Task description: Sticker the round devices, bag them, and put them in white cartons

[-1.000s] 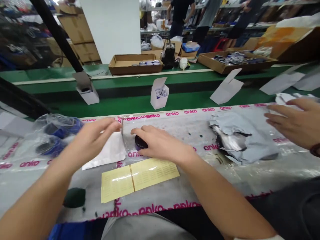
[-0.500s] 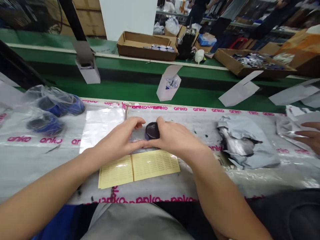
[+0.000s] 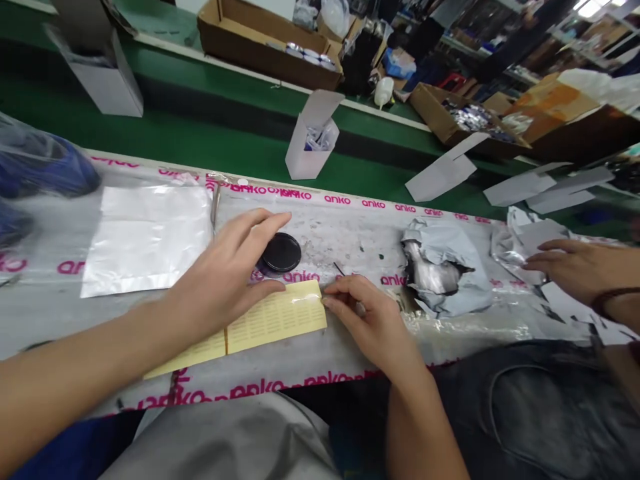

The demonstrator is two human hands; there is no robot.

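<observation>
The left hand [image 3: 225,280] lay open beside the black disc [image 3: 281,252]; the right hand [image 3: 373,320] pinched the yellow sheet [image 3: 270,320] by its corner.

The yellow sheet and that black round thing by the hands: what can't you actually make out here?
- Yellow label sheet, head view: print too small to read; left hand covers its middle.
- Black round piece: its near-left edge sits behind the left hand's fingers.
- Right hand: whatever its fingertips pinch at the sheet's corner is too small to see.
- Blue bagged items: blurred, cut by the left edge.
</observation>
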